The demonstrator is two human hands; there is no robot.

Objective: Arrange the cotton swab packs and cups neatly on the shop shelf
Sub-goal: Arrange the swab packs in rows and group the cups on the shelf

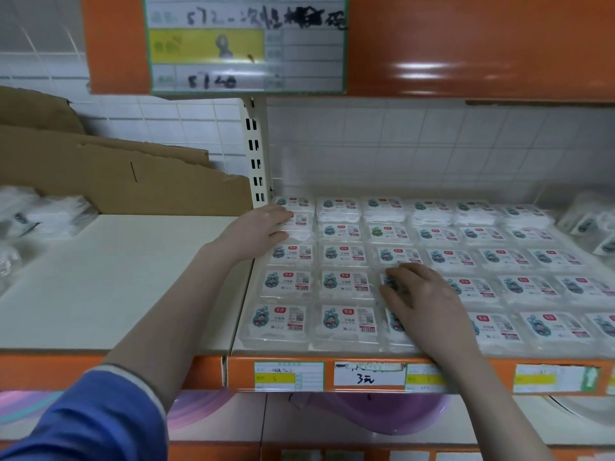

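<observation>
Clear cotton swab packs (346,281) with cartoon labels lie flat in neat rows on the right-hand shelf (366,364). My left hand (258,229) reaches to the far left column, its straight fingers resting on a pack in the second row from the back (299,224). My right hand (422,299) lies flat, fingers spread, on packs in the third column near the front. No cups are in view.
The cream shelf (109,281) on the left carries loose white packets (50,214) and cardboard sheets (116,171) against the tiled wall. More packets (589,224) sit at the far right. An orange upper shelf edge with a price card (246,44) hangs overhead. Purple basins (382,414) sit below.
</observation>
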